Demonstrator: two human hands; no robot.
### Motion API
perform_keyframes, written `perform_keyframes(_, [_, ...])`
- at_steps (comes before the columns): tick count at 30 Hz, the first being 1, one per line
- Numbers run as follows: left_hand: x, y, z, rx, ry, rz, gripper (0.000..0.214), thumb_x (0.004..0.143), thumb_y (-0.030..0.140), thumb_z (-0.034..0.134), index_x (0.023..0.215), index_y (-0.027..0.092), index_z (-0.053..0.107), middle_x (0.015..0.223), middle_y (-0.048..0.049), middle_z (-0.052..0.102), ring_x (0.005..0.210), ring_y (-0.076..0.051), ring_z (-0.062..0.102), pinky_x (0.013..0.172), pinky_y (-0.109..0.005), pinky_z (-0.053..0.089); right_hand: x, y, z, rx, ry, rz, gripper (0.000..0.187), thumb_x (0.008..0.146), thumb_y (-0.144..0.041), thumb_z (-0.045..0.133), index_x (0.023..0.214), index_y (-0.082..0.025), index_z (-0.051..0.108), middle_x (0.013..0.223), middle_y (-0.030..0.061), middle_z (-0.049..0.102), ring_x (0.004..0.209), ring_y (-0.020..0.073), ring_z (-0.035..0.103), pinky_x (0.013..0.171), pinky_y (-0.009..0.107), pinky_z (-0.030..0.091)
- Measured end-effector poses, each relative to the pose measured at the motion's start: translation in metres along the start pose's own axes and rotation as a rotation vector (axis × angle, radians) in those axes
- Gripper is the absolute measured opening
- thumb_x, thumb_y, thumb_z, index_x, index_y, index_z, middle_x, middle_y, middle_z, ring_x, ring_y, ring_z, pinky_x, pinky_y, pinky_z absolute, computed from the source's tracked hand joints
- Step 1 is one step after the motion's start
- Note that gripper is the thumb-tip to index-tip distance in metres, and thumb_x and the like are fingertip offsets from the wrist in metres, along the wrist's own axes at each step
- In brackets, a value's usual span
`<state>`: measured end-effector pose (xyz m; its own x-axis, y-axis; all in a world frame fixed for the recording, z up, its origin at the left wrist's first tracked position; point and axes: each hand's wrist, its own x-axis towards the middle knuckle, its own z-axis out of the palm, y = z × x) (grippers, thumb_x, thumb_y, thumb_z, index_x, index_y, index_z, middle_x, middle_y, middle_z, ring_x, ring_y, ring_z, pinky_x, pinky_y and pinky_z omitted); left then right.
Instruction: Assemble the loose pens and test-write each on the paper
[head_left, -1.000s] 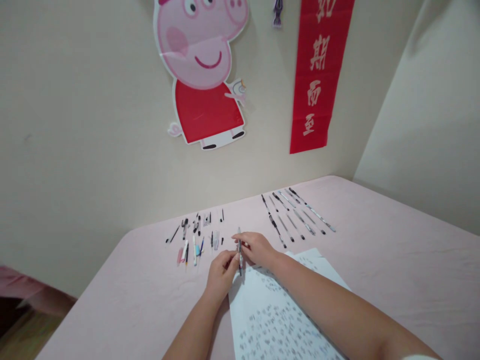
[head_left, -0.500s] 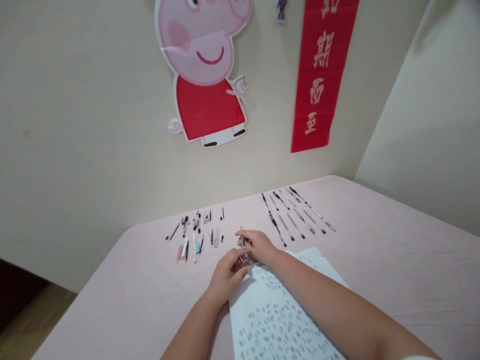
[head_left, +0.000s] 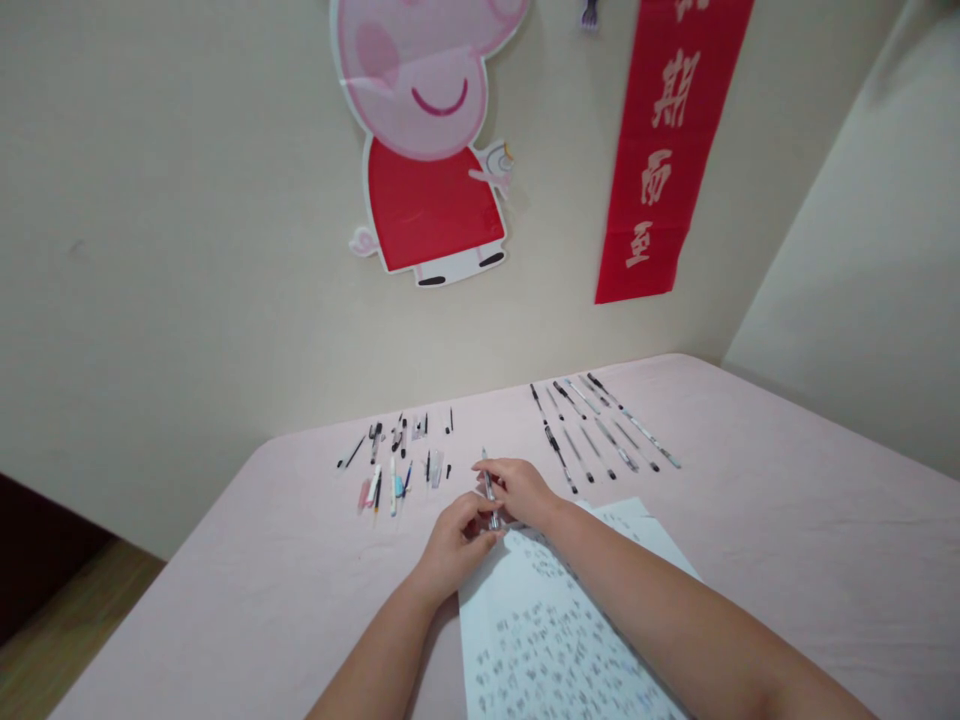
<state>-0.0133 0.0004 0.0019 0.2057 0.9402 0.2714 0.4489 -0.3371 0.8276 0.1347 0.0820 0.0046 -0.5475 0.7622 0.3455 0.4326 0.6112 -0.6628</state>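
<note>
Both my hands meet at the middle of a pink table (head_left: 787, 520), holding one pen (head_left: 488, 480) between them. My right hand (head_left: 521, 490) grips the pen's upper part, its tip end pointing away toward the wall. My left hand (head_left: 457, 545) pinches the pen's lower end with curled fingers. Under my hands and right forearm lies a white sheet covered in handwriting (head_left: 547, 630).
A cluster of several small pen parts and caps (head_left: 397, 465) lies left of my hands. A row of several pens (head_left: 596, 430) lies to the right, near the wall. A cartoon pig cutout (head_left: 431, 140) and a red banner (head_left: 667, 150) hang on the wall.
The pen has tilted and both hands have closed in around it, the left hand shifting right onto its lower end. The camera view has dipped slightly.
</note>
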Motion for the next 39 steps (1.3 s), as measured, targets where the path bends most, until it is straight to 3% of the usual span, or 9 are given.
perform_keyframes(6, [0.0,0.006,-0.002,-0.034,0.004,-0.034,0.033,0.069,0.018,0.065,0.102,0.019,0.065,0.085,-0.0038,0.061,0.073,-0.015,0.055,0.063,-0.025,0.043,0.001,0.002,0.004,0.024,-0.011,0.038,0.049,0.069,0.001,0.048,0.11,-0.02,0.065,0.096,0.0049,0.071,0.086,0.0189,0.065,0.077,0.028,0.047])
perform_keyframes(11, [0.0,0.006,0.0,-0.107,0.017,-0.111,0.061,0.068,0.013,0.061,0.126,0.021,0.045,0.085,-0.0003,0.06,0.067,-0.011,0.054,0.062,-0.024,0.043,0.001,0.011,0.008,0.055,0.084,0.064,0.041,0.074,-0.004,0.047,0.107,-0.02,0.065,0.093,0.0054,0.07,0.086,0.02,0.063,0.08,0.03,0.046])
perform_keyframes(15, [0.001,0.001,0.001,-0.082,0.032,-0.106,0.04,0.07,0.012,0.059,0.109,0.019,0.053,0.083,-0.0014,0.061,0.069,-0.012,0.055,0.063,-0.025,0.043,0.001,0.02,0.009,0.254,0.175,0.107,0.032,0.082,-0.017,0.047,0.11,-0.017,0.062,0.085,0.0055,0.068,0.073,0.0166,0.063,0.07,0.028,0.049])
perform_keyframes(19, [0.001,0.0,-0.003,0.043,-0.109,0.064,0.006,0.073,0.016,0.061,0.078,0.018,0.064,0.081,-0.0037,0.062,0.079,-0.016,0.056,0.073,-0.028,0.043,0.003,0.021,0.008,0.45,0.293,0.21,0.036,0.084,-0.038,0.051,0.109,-0.015,0.064,0.079,0.005,0.067,0.065,0.0144,0.061,0.063,0.027,0.05])
perform_keyframes(22, [0.0,0.002,-0.004,0.109,-0.202,0.148,0.007,0.072,0.015,0.065,0.076,0.019,0.069,0.086,-0.0043,0.064,0.087,-0.017,0.057,0.083,-0.031,0.041,0.007,0.019,0.006,0.531,0.327,0.289,0.038,0.078,-0.045,0.056,0.098,-0.015,0.067,0.07,0.0037,0.065,0.061,0.0141,0.058,0.059,0.027,0.049])
perform_keyframes(27, [0.001,0.002,-0.003,0.188,-0.233,0.14,0.01,0.07,0.013,0.067,0.076,0.02,0.07,0.09,-0.0042,0.065,0.091,-0.018,0.056,0.085,-0.032,0.039,0.01,0.013,0.004,0.625,0.361,0.367,0.04,0.078,-0.05,0.051,0.094,-0.015,0.062,0.074,0.0047,0.063,0.059,0.0136,0.057,0.049,0.024,0.047])
perform_keyframes(34, [0.002,0.001,-0.004,0.188,-0.238,0.141,0.01,0.071,0.013,0.067,0.076,0.021,0.07,0.09,-0.0033,0.065,0.091,-0.018,0.056,0.086,-0.031,0.039,-0.026,-0.003,-0.011,0.607,0.272,0.363,0.018,0.067,-0.035,0.061,0.071,-0.018,0.054,0.055,-0.0052,0.047,0.05,0.0098,0.046,0.045,0.02,0.037])
perform_keyframes(39, [0.001,-0.001,-0.003,0.191,-0.24,0.144,0.01,0.071,0.014,0.067,0.077,0.022,0.07,0.09,-0.0027,0.065,0.091,-0.017,0.057,0.085,-0.03,0.039,-0.06,-0.008,-0.013,0.67,0.002,0.393,0.014,0.073,-0.032,0.054,0.076,-0.02,0.05,0.046,-0.0095,0.04,0.04,0.0079,0.035,0.041,0.02,0.027])
